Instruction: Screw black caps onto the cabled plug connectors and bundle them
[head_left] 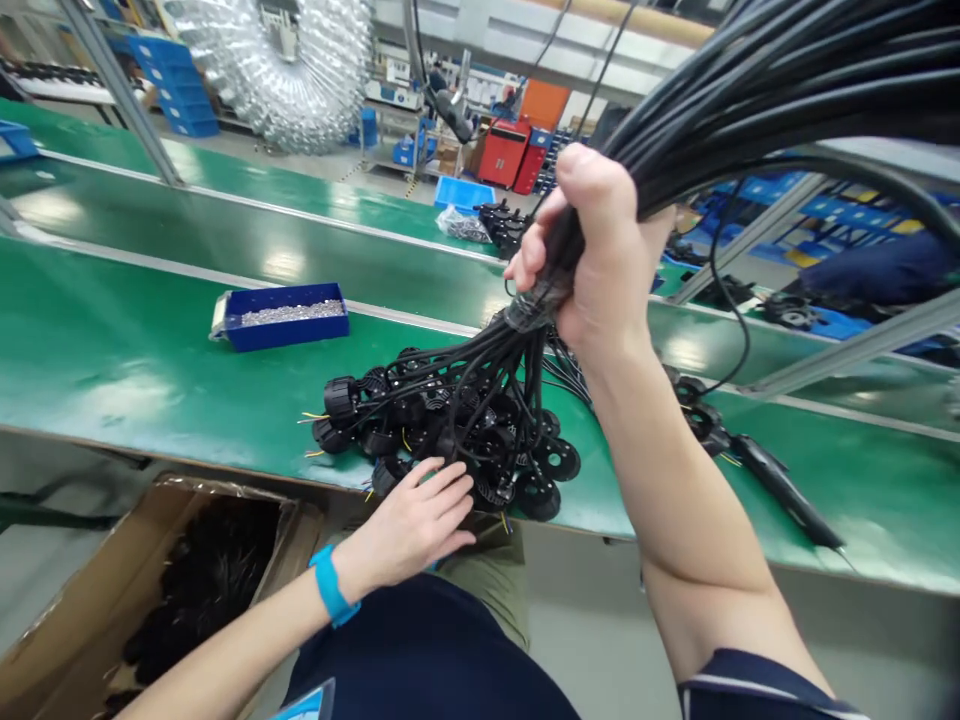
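My right hand [600, 250] is raised and shut around a thick bundle of black cables [750, 90], taped together just below my fist. The cables end in a cluster of black round connectors [450, 420] with short yellow wire tips, resting on the green conveyor belt [150, 370] near its front edge. My left hand [420, 520], with a blue wristband, lies at the belt's edge. Its fingers are spread flat and touch the nearest connectors.
A blue tray of small metal parts [281, 315] sits on the belt to the left. An open cardboard box with black parts [172, 590] stands on the floor below left. A black tool [780, 485] lies on the belt to the right. More connectors and a bag [465, 225] lie farther back.
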